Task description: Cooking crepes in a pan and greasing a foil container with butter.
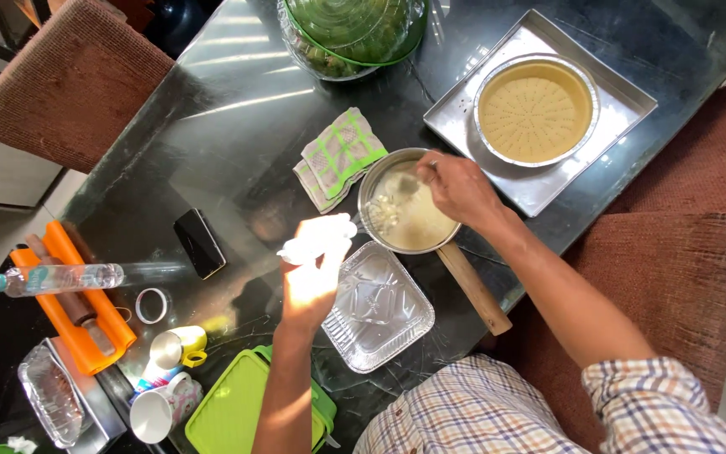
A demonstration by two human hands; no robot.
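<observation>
Right hand [457, 187] is closed around a spoon [405, 187] whose bowl dips into the pale mixture inside a metal saucepan [405, 210]; the pan's wooden handle [474, 287] points toward the person. Left hand [311, 282] is raised just left of the saucepan, fingers gripping a white, overexposed thing [317, 238] whose kind I cannot tell. An empty foil tray [377, 307] lies just below the saucepan, touching or nearly touching its rim. A green-and-grey checked cloth [339, 158] sits just left of the saucepan. Up and right of the saucepan, a square metal tray [464, 118] carries a round foil tin lined with pricked pastry [534, 111]. Well left of the saucepan lie a dark phone [199, 243] and a plastic bottle [56, 278].
</observation>
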